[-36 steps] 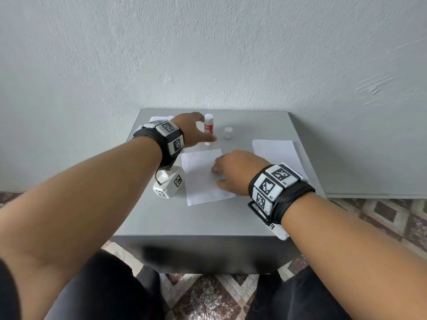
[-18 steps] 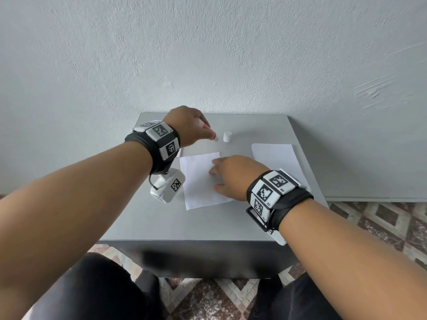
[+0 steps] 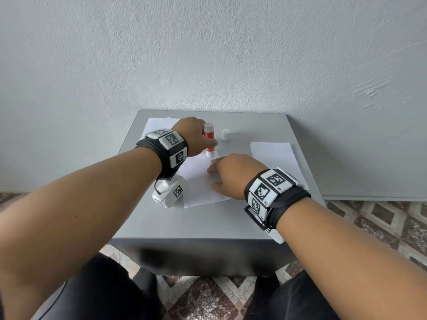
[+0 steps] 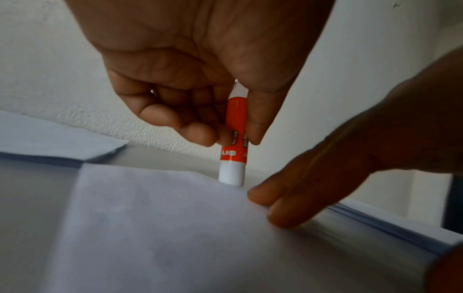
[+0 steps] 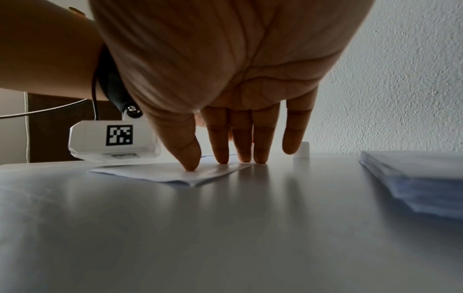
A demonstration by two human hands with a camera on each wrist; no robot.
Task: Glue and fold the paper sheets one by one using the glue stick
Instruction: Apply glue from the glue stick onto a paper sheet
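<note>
The left hand (image 3: 193,137) pinches the glue stick (image 3: 209,139) between thumb and curled fingers, holding it upright with its white lower end set down on the far edge of the paper sheet (image 3: 198,183); the left wrist view shows that end (image 4: 231,175) meeting the sheet just beside the right hand's fingertips (image 4: 288,206). The right hand (image 3: 233,175) lies spread and flat, its straight fingers and thumb pressing the sheet against the grey table (image 3: 208,222); from the right wrist view the thumb (image 5: 190,150) and three fingers touch the paper while the little finger hangs just above the tabletop. The sheet sits at the table's centre. The white cap (image 3: 225,134) stands alone at about 1 o'clock from the sheet, near the glue stick but apart from it. A stack of paper (image 3: 275,155) lies at 3 o'clock, well apart from the sheet, and another sheet (image 3: 159,124) lies at 11 o'clock, partly hidden behind the left wrist.
</note>
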